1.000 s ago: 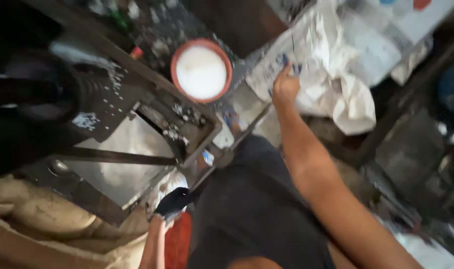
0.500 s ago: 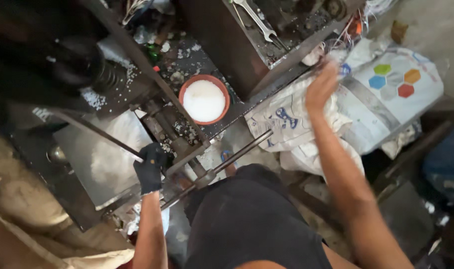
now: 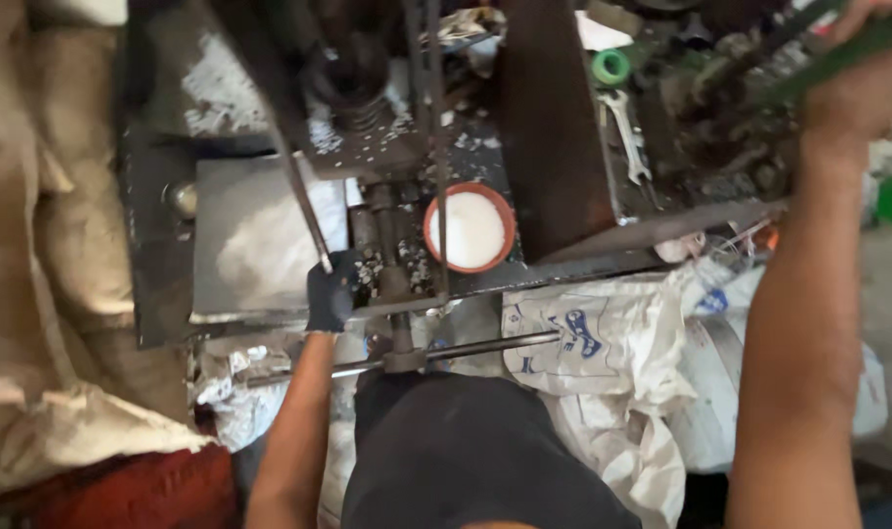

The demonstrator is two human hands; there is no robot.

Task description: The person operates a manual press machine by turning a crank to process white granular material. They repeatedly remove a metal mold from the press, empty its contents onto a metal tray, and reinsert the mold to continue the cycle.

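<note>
The right hand [image 3: 857, 73] has risen from the sacks and now clenches a green bar [image 3: 838, 54]. The gloved left hand [image 3: 330, 292] grips the machine's thin rod [image 3: 304, 201]; a powder bowl [image 3: 469, 228] sits just right of its fingers.

At the centre left of the frame the left hand [image 3: 330, 292], in a dark glove, closes around the lower end of a thin metal rod [image 3: 304, 201] that slants up toward the top. Just left of it lies a flat grey metal plate [image 3: 245, 240] dusted with white powder. Right of the glove, near the centre, sits a round orange bowl [image 3: 469, 229] full of white powder. In the upper right corner the bare right hand [image 3: 862, 73] grips a green bar [image 3: 838, 57] (blurred). A wrench [image 3: 630, 137] lies on the machine top, and white printed sacks [image 3: 612, 362] spread across the lower right.
</note>
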